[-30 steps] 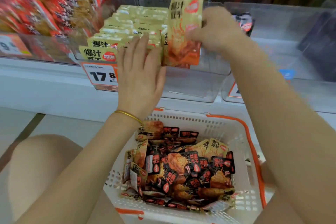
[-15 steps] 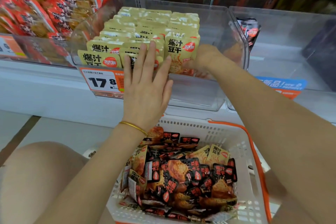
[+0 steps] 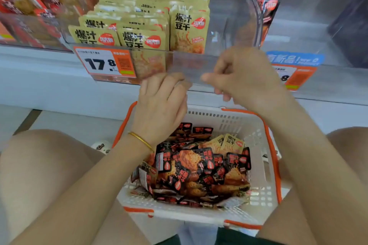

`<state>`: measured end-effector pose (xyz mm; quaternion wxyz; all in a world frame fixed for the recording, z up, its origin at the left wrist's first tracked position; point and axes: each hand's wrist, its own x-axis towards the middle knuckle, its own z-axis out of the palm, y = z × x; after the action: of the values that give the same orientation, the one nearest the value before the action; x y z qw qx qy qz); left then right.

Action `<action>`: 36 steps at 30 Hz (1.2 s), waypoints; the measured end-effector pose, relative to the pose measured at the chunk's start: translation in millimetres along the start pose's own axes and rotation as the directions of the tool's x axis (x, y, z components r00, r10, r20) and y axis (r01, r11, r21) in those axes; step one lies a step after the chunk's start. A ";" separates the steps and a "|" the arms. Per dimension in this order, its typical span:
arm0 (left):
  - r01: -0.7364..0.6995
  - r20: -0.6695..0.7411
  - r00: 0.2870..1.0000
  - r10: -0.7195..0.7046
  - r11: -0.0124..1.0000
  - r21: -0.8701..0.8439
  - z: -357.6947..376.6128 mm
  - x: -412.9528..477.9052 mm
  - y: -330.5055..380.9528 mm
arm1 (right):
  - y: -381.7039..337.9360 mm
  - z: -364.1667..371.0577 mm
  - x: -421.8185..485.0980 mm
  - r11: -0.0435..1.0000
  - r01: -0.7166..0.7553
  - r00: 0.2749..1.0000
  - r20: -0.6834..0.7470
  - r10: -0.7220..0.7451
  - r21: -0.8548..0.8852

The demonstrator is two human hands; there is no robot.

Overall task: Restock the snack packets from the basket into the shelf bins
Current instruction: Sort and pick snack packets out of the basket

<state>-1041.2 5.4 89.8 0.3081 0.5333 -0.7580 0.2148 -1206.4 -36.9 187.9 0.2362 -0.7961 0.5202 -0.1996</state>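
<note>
Both hands came back out of the clear bin (image 3: 189,63), leaving the yellow packet (image 3: 189,32) standing at the front of its right-hand row. My left hand (image 3: 161,103) and right hand (image 3: 247,77) hung loosely curled and empty above the basket (image 3: 219,117). That placement looked done, so next I'd need to pick out one of the basket's yellow packets (image 3: 229,143) from among the black packets (image 3: 199,167).

Bare forearms (image 3: 99,181), bare knees (image 3: 39,155), viewed from above. Round the wrist of the left hand (image 3: 161,101), a single thin gold bangle (image 3: 141,139), smooth and plain, catching the light. Right hand (image 3: 247,77) bare too, its outline softened by blur. At the bottom edge, between the thighs, a patch of pale, whitish cloth (image 3: 197,233) next to dark green cloth (image 3: 235,239). Just off the left knee, the rounded white toe of a shoe (image 3: 102,146) with dark markings.
</note>
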 end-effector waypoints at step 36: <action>0.284 0.801 0.598 -0.029 0.942 -0.178 61.6 -15.6 38.8 | 172.7 131.2 -44.6 0.859 -0.458 0.846 0.411 0.340 0.231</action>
<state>-1088.6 -11.2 34.8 0.0350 0.5871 -0.7879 -0.1823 -1276.2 -33.6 -22.2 0.4890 -0.6420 0.5852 -0.0794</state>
